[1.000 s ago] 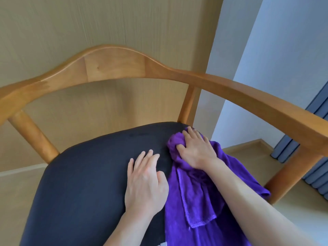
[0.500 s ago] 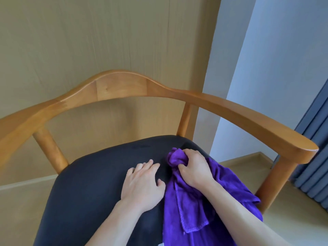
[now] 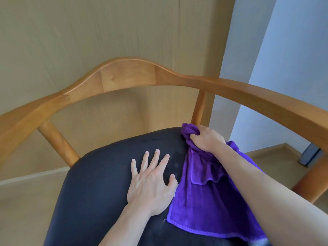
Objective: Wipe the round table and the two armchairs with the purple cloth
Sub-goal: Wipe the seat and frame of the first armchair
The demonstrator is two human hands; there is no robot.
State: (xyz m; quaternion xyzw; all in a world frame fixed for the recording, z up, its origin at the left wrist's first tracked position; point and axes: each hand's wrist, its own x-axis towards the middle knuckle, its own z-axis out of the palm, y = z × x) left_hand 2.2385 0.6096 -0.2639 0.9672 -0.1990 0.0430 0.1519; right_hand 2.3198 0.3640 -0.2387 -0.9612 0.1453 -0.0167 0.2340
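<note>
A wooden armchair (image 3: 127, 77) with a curved back rail and a black padded seat (image 3: 99, 174) fills the view. The purple cloth (image 3: 209, 201) lies spread over the right side of the seat. My right hand (image 3: 205, 139) grips a bunched end of the cloth at the seat's back right corner, beside the rear post. My left hand (image 3: 150, 181) rests flat on the seat with fingers spread, just left of the cloth. The round table and the other armchair are out of view.
A beige wood-panel wall (image 3: 88, 32) stands right behind the chair. A pale blue wall (image 3: 292, 59) lies to the right, with a strip of wooden floor (image 3: 276, 153) and a grey curtain edge (image 3: 312, 153) below it.
My right hand went from pressing flat on the cloth to gripping a bunch of it, and pulled it toward the back right corner. My left hand spread its fingers on the seat.
</note>
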